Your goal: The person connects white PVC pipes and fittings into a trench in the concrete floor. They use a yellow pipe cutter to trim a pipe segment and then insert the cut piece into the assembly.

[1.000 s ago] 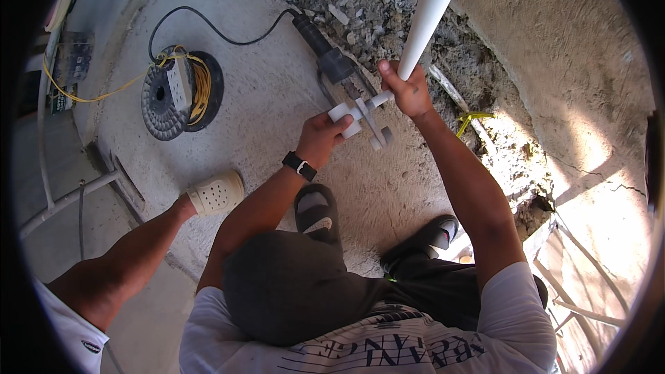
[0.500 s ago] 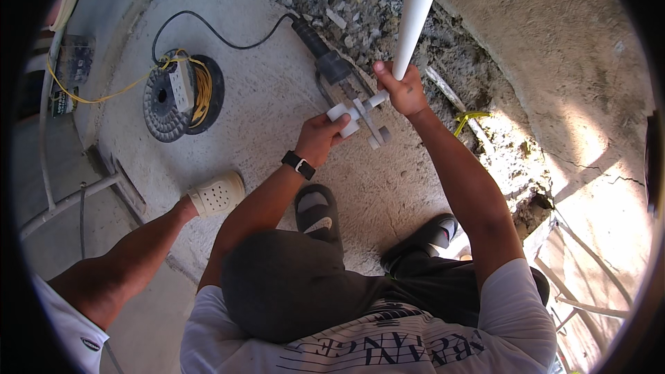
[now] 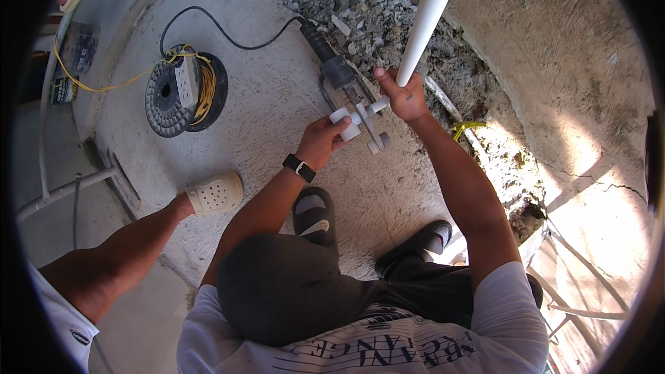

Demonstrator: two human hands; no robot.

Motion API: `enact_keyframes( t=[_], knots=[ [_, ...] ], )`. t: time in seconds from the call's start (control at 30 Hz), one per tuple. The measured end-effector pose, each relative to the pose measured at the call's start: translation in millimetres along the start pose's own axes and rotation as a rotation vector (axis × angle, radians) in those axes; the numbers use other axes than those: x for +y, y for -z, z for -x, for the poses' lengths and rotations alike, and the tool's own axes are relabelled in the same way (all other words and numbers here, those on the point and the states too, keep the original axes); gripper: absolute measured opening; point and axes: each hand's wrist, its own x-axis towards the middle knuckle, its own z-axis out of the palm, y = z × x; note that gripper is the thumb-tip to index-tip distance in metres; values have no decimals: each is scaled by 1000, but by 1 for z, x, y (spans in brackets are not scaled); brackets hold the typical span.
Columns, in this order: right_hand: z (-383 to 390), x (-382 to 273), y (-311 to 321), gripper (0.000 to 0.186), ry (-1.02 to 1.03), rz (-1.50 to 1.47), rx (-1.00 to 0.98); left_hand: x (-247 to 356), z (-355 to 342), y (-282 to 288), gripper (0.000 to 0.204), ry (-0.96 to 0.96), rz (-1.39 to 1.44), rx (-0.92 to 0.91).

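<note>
**Left hand (image 3: 320,142) and right hand (image 3: 405,97) grip white plastic on either side of a flat grey metal plate (image 3: 368,125)**

The left hand pinches one short white plastic cylindrical fitting (image 3: 344,125) between thumb and fingers; whether it touches the plate is too small to tell. The right hand wraps one long white plastic pipe (image 3: 433,14), which rises toward the top of the view. One narrower white stub (image 3: 378,104) shows between that hand and the plate; the fingers hide whether it joins the pipe.

The plate belongs to one black-handled power tool (image 3: 337,73), lying near the concrete slab's (image 3: 256,90) rubble-side edge. Its single black lead (image 3: 208,14) loops toward one dark plastic reel (image 3: 159,112), toward the slab's left edge. Yellow cord (image 3: 207,93) fills the reel's core, and one white outlet strip (image 3: 185,83) sits against it. Two dark sandals stand on the slab; one beige clog (image 3: 216,194), on another person's foot, is left of them.
</note>
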Motion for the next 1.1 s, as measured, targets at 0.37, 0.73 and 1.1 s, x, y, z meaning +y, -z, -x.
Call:
enact_keyframes(
  t=[0.37, 0.73, 1.1],
  knots=[
    [0, 2, 0, 53, 19, 9, 20, -5, -5, 1, 38, -40, -64, 74],
    [-1, 3, 0, 54, 19, 26, 7, -5, -4, 2, 38, -51, -50, 50],
    [-2, 5, -1, 53, 60, 23, -4, -8, -5, -1, 40, -55, -45, 95]
  ],
)
